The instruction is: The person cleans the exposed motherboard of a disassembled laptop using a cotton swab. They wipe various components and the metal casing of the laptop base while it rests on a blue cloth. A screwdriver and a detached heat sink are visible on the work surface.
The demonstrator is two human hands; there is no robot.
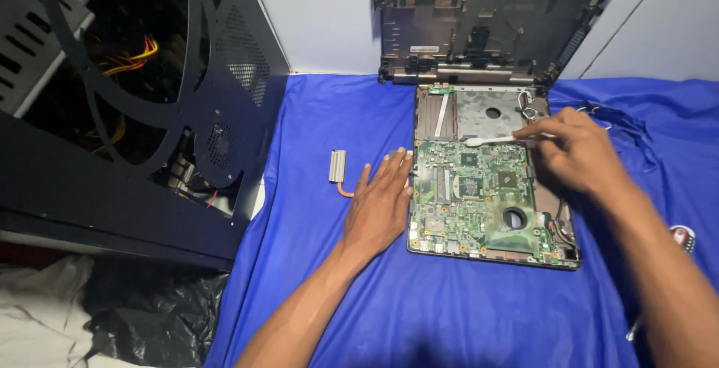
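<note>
Your left hand (pixel 380 205) lies flat on the blue cloth (pixel 449 315), fingers spread and straight, holding nothing. The fingertips touch the left edge of the opened laptop base (pixel 558 222). One such base is in view, lying flat on the cloth with its one green circuit board (pixel 472 203) exposed.

Your right hand (pixel 578 152) hovers over the upper right part of the base. Fingers pinched shut on one cotton swab (pixel 490 141). The swab runs to the left from your fingertips; its white tip sits at the top edge of the board, just where green board meets the grey metal plate (pixel 479 112) behind it. Whether the tip touches the surface, you cannot tell.

One copper heat pipe with a finned end (pixel 338 169) lies on the cloth just left of your left hand, apart from it.

One dark laptop shell (pixel 487 23) stands tilted against the wall behind the base. One black computer case (pixel 135 113) fills the left side, panel open, with yellow and red wires showing inside. One black plastic bag (pixel 150 315) lies below it. At the right edge, a thin cable (pixel 629 125) trails across the cloth, and one small red and white object (pixel 683 237) peeks out beside your right forearm.
</note>
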